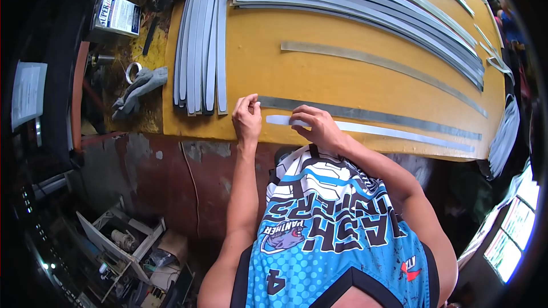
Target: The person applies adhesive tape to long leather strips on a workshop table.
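Note:
On the yellow table (251, 68), a dark grey strip (365, 115) runs from left to right. My left hand (247, 117) is at its left end, fingers curled and pressed together near the tip. Just below lies a white strip (399, 134), roughly alongside the dark one. My right hand (317, 125) is over the white strip near its left end, thumb and fingers bent around it. Farther back a tan-grey strip (371, 61) lies by itself.
Stacked grey strips (202, 40) stand lengthwise at the left, and more strips (342, 0) lie across the back. At the far left are a tin (117, 14), a tape roll (133, 72) and a grey cloth (140, 88). Strips (505, 137) hang off the right edge.

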Demonstrator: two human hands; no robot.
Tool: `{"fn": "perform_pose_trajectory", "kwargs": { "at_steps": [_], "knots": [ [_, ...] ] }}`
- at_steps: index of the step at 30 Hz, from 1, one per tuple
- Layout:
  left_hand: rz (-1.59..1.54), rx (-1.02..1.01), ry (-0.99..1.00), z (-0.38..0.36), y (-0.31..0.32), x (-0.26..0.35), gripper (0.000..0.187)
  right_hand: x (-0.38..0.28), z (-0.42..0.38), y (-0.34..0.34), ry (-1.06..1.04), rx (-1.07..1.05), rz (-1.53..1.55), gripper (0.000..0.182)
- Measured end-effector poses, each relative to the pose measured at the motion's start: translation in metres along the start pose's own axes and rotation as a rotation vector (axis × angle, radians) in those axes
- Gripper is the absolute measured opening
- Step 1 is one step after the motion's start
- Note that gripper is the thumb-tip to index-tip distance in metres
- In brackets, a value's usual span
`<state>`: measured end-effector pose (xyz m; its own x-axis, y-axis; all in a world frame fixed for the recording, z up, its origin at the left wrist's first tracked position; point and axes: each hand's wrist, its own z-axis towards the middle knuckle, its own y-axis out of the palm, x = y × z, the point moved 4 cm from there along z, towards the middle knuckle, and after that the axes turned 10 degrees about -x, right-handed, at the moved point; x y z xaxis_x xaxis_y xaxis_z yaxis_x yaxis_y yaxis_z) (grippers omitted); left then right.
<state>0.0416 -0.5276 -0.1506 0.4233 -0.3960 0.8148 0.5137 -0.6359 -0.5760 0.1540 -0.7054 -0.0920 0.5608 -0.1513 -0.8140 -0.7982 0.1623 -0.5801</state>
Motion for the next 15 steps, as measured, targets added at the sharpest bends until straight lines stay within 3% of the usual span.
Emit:
{"fn": "perform_pose_trajectory", "kwargs": {
  "at_steps": [4, 15],
  "knots": [
    [0.088, -0.032, 0.114, -0.001, 0.001, 0.004, 0.023, 0.012, 0.011, 0.011, 0.017, 0.004, -0.009, 0.017],
    [0.109, -0.124, 0.179, 0.01, -0.013, -0.001, 0.027, 0.019, 0.025, 0.024, -0.004, 0.047, -0.157, 0.017]
  ]
}}
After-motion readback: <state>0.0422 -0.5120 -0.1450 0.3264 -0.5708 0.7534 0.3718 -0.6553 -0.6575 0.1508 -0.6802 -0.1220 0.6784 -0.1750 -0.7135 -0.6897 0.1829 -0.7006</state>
